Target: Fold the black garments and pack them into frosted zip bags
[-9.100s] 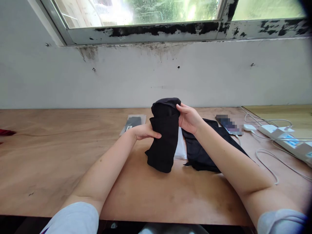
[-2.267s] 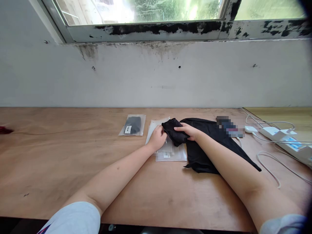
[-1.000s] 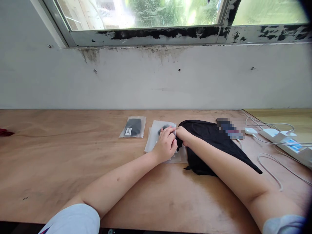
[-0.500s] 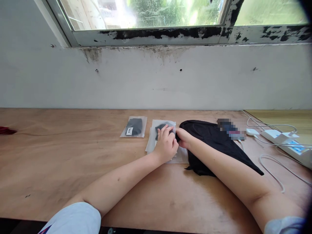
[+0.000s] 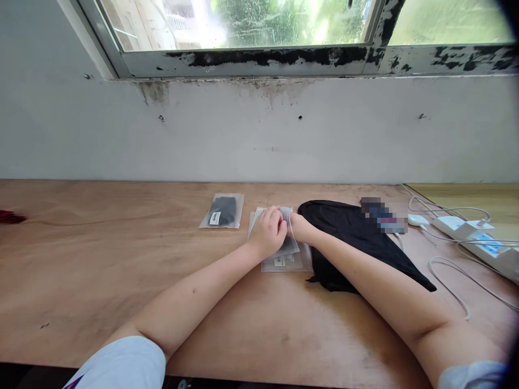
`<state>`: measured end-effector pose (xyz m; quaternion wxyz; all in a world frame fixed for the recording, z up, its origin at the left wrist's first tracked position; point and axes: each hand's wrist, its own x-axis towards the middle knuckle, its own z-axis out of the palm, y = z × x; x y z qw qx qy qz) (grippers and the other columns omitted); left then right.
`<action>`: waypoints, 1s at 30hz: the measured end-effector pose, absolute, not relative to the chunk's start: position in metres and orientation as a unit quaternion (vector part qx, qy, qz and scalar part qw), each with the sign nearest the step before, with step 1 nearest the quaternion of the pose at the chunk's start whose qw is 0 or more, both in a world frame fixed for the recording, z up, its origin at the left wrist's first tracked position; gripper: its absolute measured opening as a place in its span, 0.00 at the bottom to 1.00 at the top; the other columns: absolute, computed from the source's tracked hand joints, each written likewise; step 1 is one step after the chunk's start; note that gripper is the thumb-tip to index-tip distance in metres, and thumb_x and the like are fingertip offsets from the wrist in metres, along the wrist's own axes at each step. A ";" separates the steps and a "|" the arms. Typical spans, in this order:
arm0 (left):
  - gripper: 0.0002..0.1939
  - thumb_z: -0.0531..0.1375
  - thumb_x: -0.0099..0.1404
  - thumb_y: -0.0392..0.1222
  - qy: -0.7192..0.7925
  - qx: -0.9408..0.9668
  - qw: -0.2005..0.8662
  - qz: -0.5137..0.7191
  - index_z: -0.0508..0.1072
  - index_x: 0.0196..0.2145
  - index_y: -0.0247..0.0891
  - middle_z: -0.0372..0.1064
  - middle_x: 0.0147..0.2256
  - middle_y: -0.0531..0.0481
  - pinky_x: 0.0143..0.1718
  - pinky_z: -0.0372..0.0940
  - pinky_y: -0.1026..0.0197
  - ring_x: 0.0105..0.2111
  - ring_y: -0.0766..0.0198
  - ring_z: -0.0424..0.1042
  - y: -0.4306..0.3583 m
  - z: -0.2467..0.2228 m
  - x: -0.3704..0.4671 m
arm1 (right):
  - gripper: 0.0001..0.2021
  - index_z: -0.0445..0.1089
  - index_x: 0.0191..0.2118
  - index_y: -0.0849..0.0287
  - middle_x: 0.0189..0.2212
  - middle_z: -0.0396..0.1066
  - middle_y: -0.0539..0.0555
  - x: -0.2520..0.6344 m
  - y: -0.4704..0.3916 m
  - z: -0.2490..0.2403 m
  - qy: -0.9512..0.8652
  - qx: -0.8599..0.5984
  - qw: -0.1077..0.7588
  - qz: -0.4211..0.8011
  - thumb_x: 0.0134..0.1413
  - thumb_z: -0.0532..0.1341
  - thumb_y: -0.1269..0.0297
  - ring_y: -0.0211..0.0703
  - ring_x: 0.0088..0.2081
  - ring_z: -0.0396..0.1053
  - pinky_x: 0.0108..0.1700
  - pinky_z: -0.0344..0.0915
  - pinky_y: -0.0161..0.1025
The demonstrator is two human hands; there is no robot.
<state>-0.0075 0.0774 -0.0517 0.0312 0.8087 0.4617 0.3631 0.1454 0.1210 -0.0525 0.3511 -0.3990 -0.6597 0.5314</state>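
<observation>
My left hand (image 5: 267, 233) is closed on the upper part of a frosted plastic bag (image 5: 289, 246) with something dark inside, its fingers curled over the edge. At the bag's right side is my right hand (image 5: 302, 229), whose fingers go behind the bag's curved edge and are hidden. The bag is tilted above more flat plastic bags (image 5: 298, 263), one showing a white barcode label (image 5: 279, 261). A black cloth (image 5: 338, 216) lies beneath my right forearm and wrist.
Left of my hands lies another packaged dark item (image 5: 224, 210) with a barcode label. To the right are a blurred phone-like device (image 5: 383, 216), white cables (image 5: 450, 270) and a power strip (image 5: 482, 237). The wall stands behind the wooden table (image 5: 121, 243).
My left hand has gone from fingers spread flat on the bag to curled around its upper part. The bag has shifted nearer and now tilts. My right hand has moved slightly left, behind its edge.
</observation>
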 end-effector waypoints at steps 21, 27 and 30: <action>0.35 0.40 0.74 0.56 0.574 0.793 0.090 0.182 0.53 0.69 0.28 0.39 0.71 0.34 0.70 0.34 0.40 0.72 0.45 0.30 0.099 -0.043 -0.024 | 0.13 0.75 0.39 0.58 0.35 0.78 0.53 0.146 0.121 -0.066 -0.610 -0.253 0.276 0.698 0.43 0.66 0.69 0.44 0.40 0.75 0.45 0.69 0.40; 0.38 0.39 0.73 0.61 0.603 0.784 0.088 0.120 0.49 0.71 0.33 0.36 0.72 0.36 0.69 0.33 0.37 0.72 0.44 0.28 0.099 -0.056 -0.022 | 0.11 0.73 0.29 0.59 0.26 0.75 0.52 0.162 0.138 -0.065 -0.775 -0.469 0.331 0.265 0.50 0.54 0.75 0.43 0.32 0.72 0.39 0.64 0.37; 0.40 0.42 0.70 0.63 0.607 0.785 0.098 0.069 0.48 0.71 0.36 0.34 0.73 0.37 0.69 0.34 0.35 0.72 0.42 0.28 0.098 -0.062 -0.020 | 0.13 0.74 0.40 0.60 0.37 0.77 0.58 0.168 0.141 -0.069 -0.795 -0.537 0.261 0.109 0.53 0.54 0.76 0.46 0.39 0.73 0.42 0.63 0.37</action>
